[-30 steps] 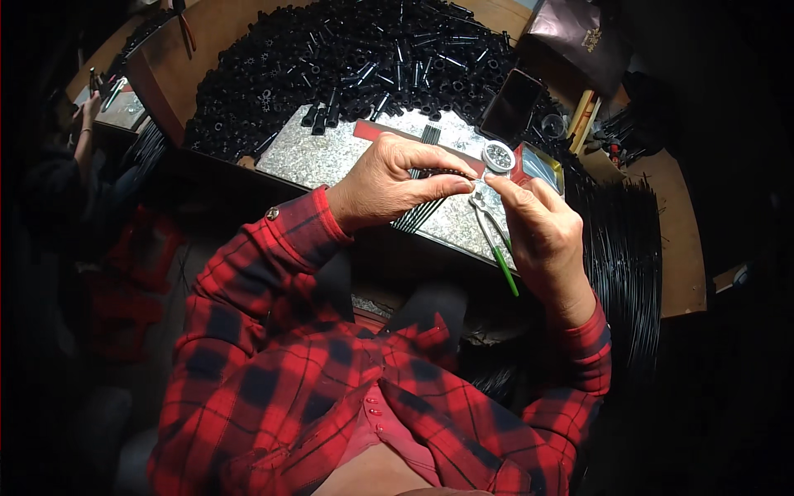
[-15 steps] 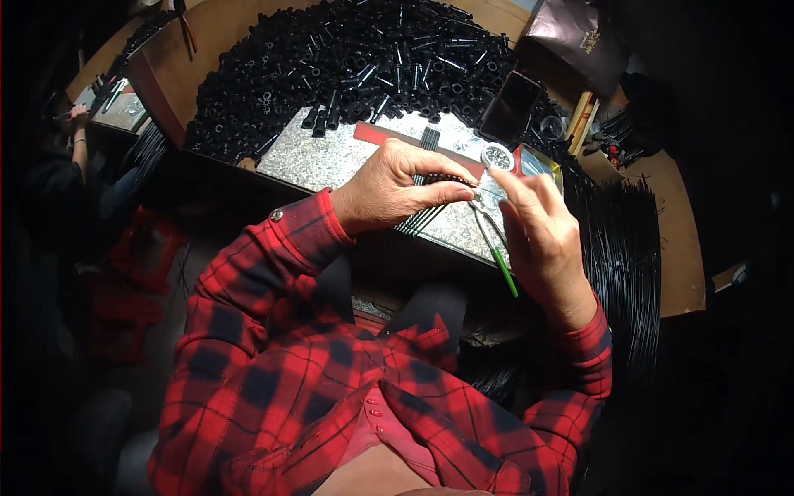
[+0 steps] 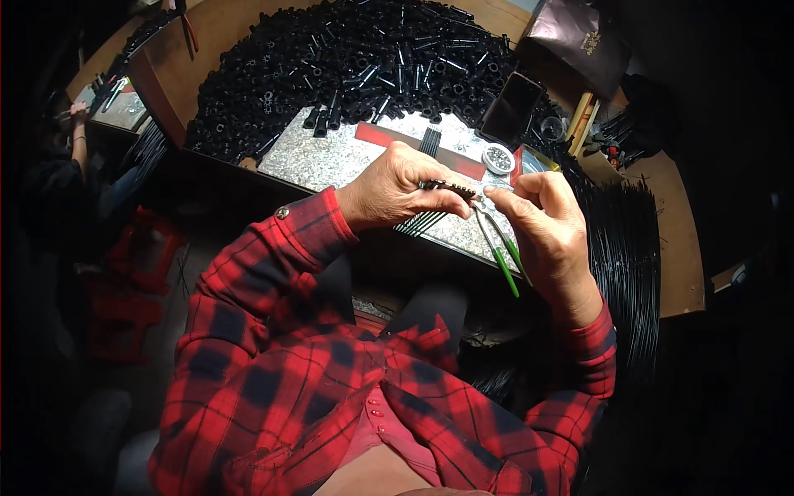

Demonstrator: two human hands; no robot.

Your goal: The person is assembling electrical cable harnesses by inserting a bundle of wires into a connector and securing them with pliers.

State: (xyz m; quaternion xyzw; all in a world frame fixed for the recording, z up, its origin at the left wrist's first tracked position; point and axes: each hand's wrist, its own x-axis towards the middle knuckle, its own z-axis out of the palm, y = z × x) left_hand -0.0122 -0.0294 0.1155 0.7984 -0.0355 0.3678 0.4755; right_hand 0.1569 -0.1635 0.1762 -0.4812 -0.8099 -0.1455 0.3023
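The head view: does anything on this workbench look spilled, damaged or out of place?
Nothing stands out. The heap of black tubular parts is loose but stays on the bench. The left hand holds a thin black rod; the right hand holds green-handled pliers.

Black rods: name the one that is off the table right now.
The short black rod pinched in the left hand; the other rods lie bundled on the speckled slab.

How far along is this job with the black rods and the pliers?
Done: cannot tell; no finished batch stands apart. In hand: the left hand pinches a thin black rod while the right hand holds green-handled pliers at its end. Left: a big heap of black tubes behind the stone slab, and more rods lying on it.
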